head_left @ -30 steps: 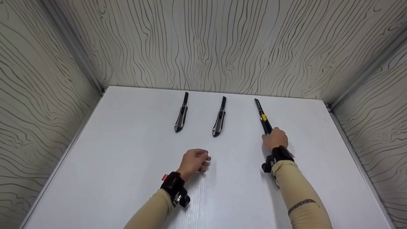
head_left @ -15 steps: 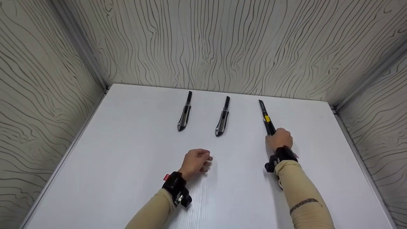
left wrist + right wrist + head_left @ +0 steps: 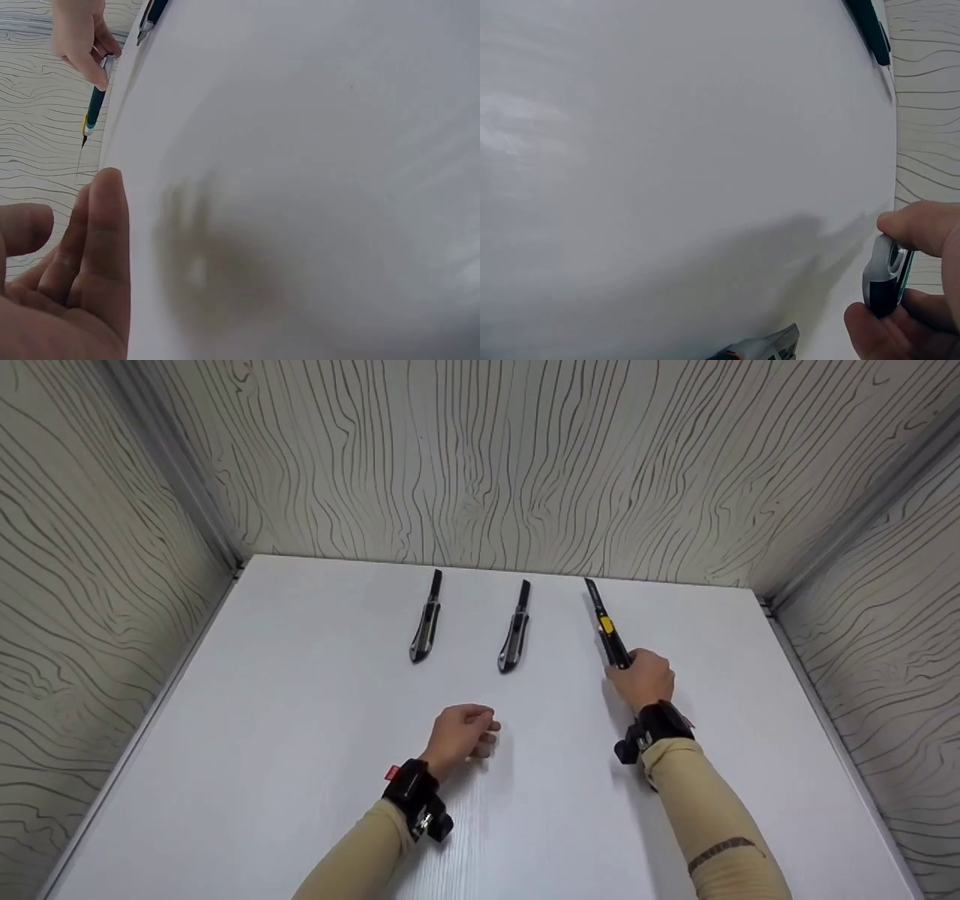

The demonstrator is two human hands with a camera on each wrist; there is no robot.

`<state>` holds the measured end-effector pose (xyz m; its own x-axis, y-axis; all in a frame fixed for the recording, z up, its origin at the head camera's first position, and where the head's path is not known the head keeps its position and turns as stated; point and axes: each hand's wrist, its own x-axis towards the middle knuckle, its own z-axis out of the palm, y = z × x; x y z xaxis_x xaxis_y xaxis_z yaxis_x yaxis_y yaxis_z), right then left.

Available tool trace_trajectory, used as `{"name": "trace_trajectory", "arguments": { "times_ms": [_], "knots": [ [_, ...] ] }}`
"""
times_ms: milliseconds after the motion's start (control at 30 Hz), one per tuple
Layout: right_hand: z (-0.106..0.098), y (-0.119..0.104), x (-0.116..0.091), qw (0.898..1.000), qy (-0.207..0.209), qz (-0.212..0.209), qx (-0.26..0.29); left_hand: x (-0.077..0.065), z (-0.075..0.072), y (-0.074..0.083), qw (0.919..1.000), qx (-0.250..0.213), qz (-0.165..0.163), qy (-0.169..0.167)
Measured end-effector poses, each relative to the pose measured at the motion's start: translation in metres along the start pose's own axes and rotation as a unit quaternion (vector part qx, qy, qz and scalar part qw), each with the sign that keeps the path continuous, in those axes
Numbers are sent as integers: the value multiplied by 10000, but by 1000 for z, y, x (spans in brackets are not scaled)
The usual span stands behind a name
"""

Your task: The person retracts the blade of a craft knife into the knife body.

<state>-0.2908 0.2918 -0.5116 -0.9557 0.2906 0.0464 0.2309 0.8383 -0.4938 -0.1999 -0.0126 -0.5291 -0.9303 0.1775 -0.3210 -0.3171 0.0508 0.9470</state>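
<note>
In the head view my right hand (image 3: pixel 643 679) grips the rear of a black utility knife (image 3: pixel 609 631) with a yellow slider. Its blade is extended and points to the back wall, and a shadow shows beside it on the table. The right wrist view shows thumb and fingers around the knife's grey-and-black butt (image 3: pixel 885 277). My left hand (image 3: pixel 459 735) hovers near the table's middle, fingers loosely bent, holding nothing. Two grey-and-black utility knives, one on the left (image 3: pixel 426 622) and one in the middle (image 3: pixel 514 634), lie with blades extended toward the wall.
The white table (image 3: pixel 300 712) meets a wood-grain patterned back wall (image 3: pixel 465 465), with matching panels at both sides. Metal corner posts stand at the left (image 3: pixel 169 465) and right (image 3: pixel 847 525). A grey-and-black tip (image 3: pixel 769 346) juts in at the right wrist view's bottom edge.
My right hand has raised the yellow-slider utility knife and shifted it slightly left; its shadow now stands apart from it. The left hand and the other two knives keep their places; the head view moved slightly.
</note>
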Motion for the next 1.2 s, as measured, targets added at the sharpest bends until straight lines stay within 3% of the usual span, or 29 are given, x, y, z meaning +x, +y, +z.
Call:
{"name": "trace_trajectory", "arguments": {
  "times_ms": [367, 500, 867, 1200],
  "knots": [
    [6, -16, -45, 9982, -132, -351, 457, -17, 12, 18, 9997, 73, 74, -241],
    [4, -22, -63, 9968, -122, -573, 541, -9, 16, 7, 9994, 168, 94, -303],
    [1, -51, -106, 9932, -248, -959, 618, -1, 38, 16, 9993, 182, -63, -307],
    [4, -66, -136, 9906, -285, -1160, 659, -2, 57, 18, 9988, -281, 2, -395]
  ]
}}
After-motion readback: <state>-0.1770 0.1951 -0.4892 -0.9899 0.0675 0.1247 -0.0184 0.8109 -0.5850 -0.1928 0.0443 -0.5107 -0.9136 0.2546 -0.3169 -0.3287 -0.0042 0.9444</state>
